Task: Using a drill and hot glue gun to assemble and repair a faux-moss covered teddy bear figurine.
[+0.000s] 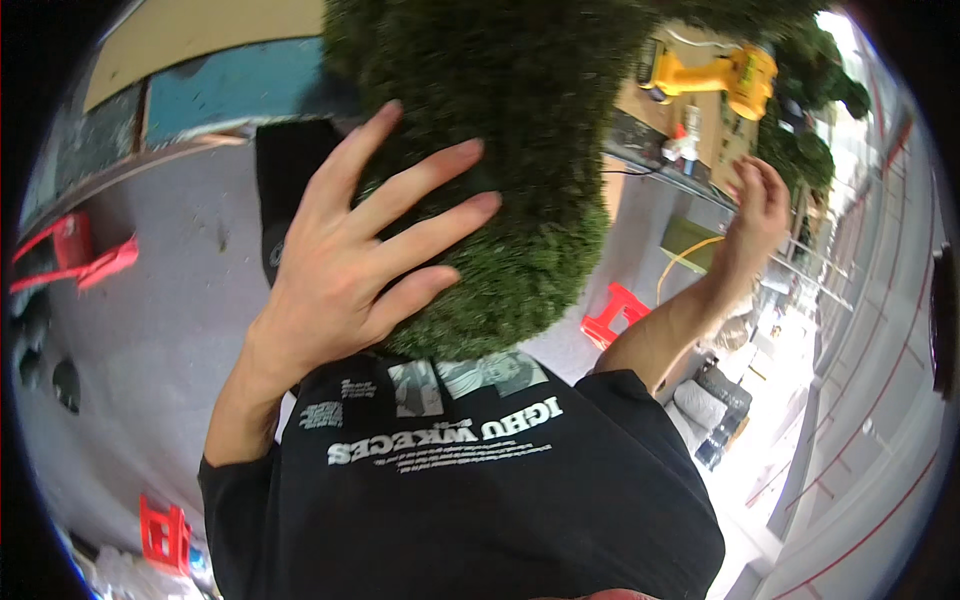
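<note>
A large, shaggy dark-green piece of artificial turf [530,260] reaches from the top of the view down to my shirt, its near end rounded. My left hand [335,255] is over its left side, open, with the fingers spread; whether the fingertips press on the turf I cannot tell. Out to the right, my right hand [760,210] is raised near the bench edge. Its fingers are slightly bent and apart, and nothing shows in them. Beyond that hand lies a yellow cordless power tool [715,78], with a small bottle [684,145] on the bench nearer to me.
A worktop [240,85] with a blue-green panel runs along the upper left. Red plastic stools stand on the grey floor: one at left [75,252], one at lower left [165,535], one behind my right forearm [615,313]. More green turf shapes [805,80] sit at far right.
</note>
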Demonstrator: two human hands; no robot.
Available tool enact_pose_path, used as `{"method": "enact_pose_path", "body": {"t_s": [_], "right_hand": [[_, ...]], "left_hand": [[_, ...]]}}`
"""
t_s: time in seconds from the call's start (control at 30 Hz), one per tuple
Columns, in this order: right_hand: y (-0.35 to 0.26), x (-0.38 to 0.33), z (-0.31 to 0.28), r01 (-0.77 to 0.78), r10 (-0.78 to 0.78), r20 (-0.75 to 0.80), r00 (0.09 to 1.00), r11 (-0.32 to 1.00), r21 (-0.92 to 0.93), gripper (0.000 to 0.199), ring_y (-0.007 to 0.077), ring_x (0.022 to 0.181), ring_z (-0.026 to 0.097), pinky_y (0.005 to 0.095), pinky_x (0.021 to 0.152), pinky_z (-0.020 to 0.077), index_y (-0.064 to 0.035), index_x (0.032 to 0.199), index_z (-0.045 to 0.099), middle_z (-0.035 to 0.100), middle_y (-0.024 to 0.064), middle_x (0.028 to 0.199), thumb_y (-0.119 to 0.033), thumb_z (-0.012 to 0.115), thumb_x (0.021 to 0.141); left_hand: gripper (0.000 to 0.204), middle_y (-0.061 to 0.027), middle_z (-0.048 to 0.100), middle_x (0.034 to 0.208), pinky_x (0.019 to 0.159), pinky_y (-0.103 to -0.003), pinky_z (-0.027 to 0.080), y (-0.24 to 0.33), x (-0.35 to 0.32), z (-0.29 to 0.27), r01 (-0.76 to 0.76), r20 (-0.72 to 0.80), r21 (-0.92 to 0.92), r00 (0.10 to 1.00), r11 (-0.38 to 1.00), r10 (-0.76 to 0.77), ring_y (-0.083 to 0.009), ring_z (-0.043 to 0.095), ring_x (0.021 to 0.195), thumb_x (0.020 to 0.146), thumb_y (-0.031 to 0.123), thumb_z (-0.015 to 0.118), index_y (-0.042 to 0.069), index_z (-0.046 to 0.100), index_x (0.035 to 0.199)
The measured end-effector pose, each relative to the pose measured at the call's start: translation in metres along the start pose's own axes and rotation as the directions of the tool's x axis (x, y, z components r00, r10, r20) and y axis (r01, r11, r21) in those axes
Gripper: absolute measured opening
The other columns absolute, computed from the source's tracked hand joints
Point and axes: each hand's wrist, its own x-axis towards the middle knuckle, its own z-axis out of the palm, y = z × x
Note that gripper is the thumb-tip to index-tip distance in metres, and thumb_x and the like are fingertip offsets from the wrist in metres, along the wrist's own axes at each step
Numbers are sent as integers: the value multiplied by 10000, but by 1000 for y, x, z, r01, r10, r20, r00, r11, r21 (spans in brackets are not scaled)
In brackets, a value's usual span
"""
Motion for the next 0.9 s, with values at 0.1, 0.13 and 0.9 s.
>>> {"method": "enact_pose_path", "body": {"t_s": [0.1, 0.13, 0.9], "right_hand": [[56, 30, -1, -76, 90, 174, 981, 993, -85, 564, 230, 1160, 689, 340, 1016, 542, 70, 1358, 639, 709, 161, 1291, -258, 849, 949], [74, 41, 8, -93, 124, 183, 975, 981, -171, 610, 251, 1270, 652, 371, 1087, 510, 89, 1424, 595, 674, 188, 1372, -222, 838, 959], [41, 159, -15, 59, -82, 77, 994, 962, 266, 271, 121, 650, 571, 277, 612, 445, -5, 1205, 755, 615, 0, 754, -181, 761, 1000]], "left_hand": [[426, -61, 601, 1578, 1218, -566, 389, 2, 1, 0, 31, -17, -17, 999, 999, -31, -478, 405, 1529, 983, 373, 685, 201, 764, 1364], [426, -63, 600, 1579, 1220, -566, 387, 3, 2, 0, 30, -24, -30, 999, 999, -30, -478, 404, 1530, 985, 374, 682, 201, 764, 1365], [449, 38, 545, 1610, 1190, -574, 419, -2, -1, 6, 0, -130, -37, 991, 999, -5, -417, 437, 1511, 965, 378, 738, 272, 702, 1399]]}}
